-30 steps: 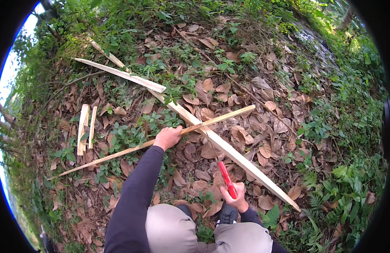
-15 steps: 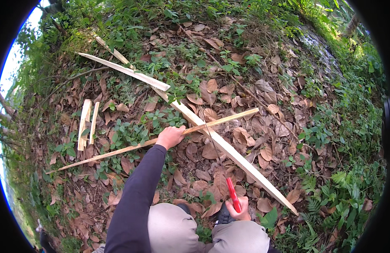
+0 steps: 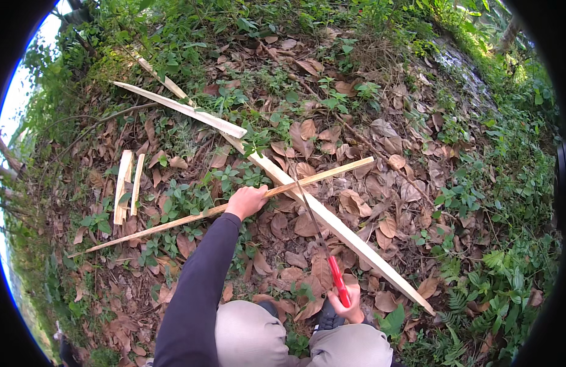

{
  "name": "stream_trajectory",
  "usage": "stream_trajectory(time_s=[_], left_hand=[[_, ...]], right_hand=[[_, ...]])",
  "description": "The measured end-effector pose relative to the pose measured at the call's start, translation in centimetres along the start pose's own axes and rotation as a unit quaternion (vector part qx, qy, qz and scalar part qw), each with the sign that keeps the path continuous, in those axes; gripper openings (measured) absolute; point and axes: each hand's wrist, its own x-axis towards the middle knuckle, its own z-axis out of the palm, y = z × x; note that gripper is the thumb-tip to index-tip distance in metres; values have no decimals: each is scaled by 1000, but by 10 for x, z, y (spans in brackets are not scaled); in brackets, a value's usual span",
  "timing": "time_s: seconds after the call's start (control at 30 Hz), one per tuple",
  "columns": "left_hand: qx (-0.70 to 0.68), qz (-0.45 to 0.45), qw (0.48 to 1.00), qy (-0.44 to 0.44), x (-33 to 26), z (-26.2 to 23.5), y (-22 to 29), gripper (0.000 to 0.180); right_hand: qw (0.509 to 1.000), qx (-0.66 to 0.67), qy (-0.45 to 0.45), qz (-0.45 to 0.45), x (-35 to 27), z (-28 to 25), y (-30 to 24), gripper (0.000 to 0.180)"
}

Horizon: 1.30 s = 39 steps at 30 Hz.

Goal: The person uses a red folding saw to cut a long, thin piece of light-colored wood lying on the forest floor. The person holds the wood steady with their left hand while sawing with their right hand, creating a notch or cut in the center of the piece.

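Okay, your left hand (image 3: 247, 200) clasps the likely light, stiff stick (image 3: 209, 213), best held nine-o'clock of the blade (image 3: 318, 232); right hand (image 3: 351, 300) grips red saw handle (image 3: 338, 278), five o'clock.

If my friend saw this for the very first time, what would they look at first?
Probably the bright red saw handle in the right hand, low and right of the middle. Next, maybe the big X in the middle: a thin wooden strip, held by the left hand, crosses over a long pale board lying among brown leaves.
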Motion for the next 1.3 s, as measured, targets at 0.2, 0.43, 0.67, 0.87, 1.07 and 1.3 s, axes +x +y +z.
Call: stream_trajectory(time_s=[0.2,0.43,0.67,0.87,1.07,1.3], left_hand=[[5,5,999,-31,-5,0,4,24],[-8,4,1000,-4,-4,6,2,25],[-8,-2,1000,-14,-6,-1,0,24],[-5,3,1000,-6,-2,2,-2,25],[-6,12,1000,-13,-11,8,0,25],[-11,0,1000,-5,-5,7,6,26]], right_hand=[[999,17,11,44,80,25,-19,32],[999,23,-8,34,16,11,-8,34],[998,45,9,54,99,48,-1,33],[998,35,-9,54,32,16,5,33],[999,35,4,25,73,25,-12,30],[999,1,-16,41,58,30,9,29]])
